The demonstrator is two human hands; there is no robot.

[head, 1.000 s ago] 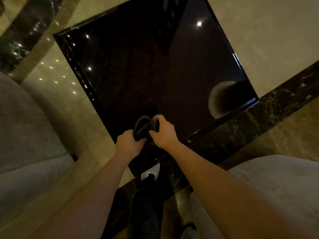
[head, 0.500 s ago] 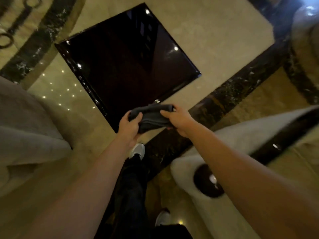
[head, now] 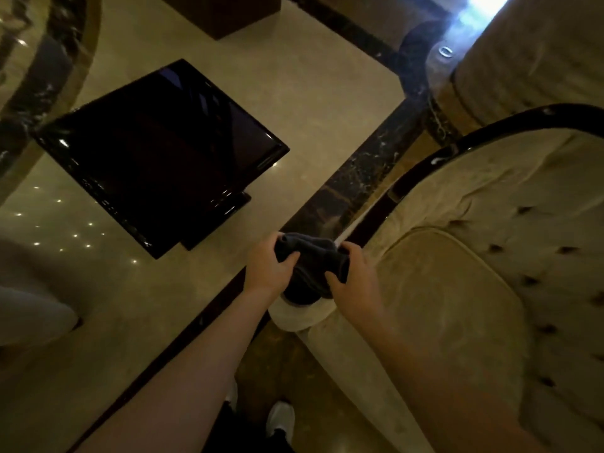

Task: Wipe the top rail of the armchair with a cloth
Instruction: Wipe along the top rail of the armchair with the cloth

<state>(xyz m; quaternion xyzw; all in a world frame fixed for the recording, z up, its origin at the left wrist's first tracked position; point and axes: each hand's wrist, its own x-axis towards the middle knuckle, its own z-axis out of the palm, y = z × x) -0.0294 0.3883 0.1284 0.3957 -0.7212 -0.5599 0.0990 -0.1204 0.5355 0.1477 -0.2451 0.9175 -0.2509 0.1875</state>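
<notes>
Over armrest end at six o'clock of armchair (head: 483,289): left hand (head: 268,268) and right hand (head: 354,282), fingers curled gripping bunched cloth (head: 310,259). Dark top rail (head: 510,122) at one o'clock untouched; wiping seemingly all ahead.

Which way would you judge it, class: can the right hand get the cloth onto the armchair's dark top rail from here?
Probably yes. The right hand and left hand hold the cloth at the near end of the rail, and nothing lies on the rail ahead.
</notes>
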